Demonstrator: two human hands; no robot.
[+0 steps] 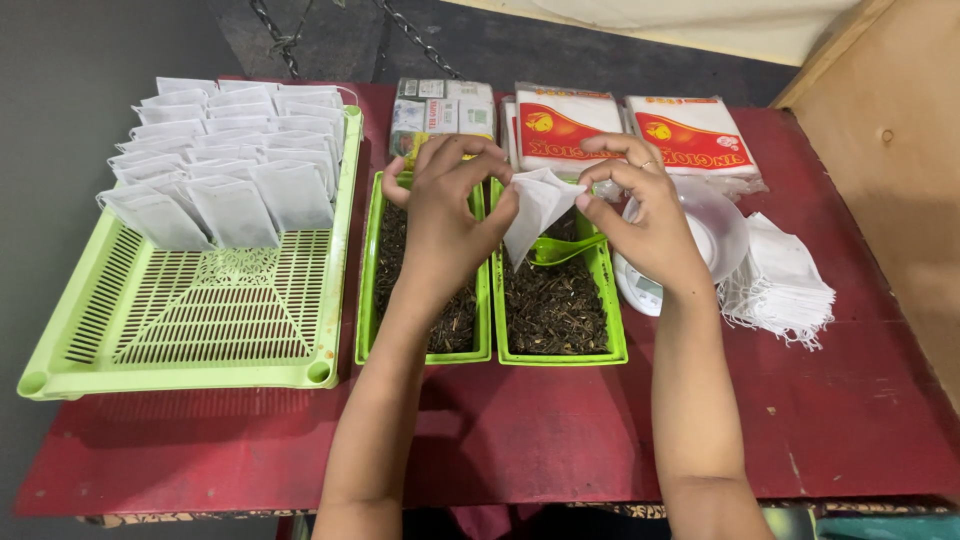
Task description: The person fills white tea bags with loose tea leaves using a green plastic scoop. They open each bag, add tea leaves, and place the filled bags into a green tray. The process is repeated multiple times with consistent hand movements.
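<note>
Above the right green tray (615, 320) of dark loose leaves, the left hand (450, 205) and right hand (640, 215) both pinch a small white bag (535, 205), its long axis tilted, lower end pointing toward the person. Farther back lie red-and-white packets (560, 125).

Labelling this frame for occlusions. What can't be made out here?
Head view:
- White filter bag: whether filled, hidden by its own paper.
- Green scoop: handle end hidden behind right hand.
- Digital scale: mostly covered by white bowl and wrist.
- Left tea tray: middle hidden by left hand and forearm.
</note>
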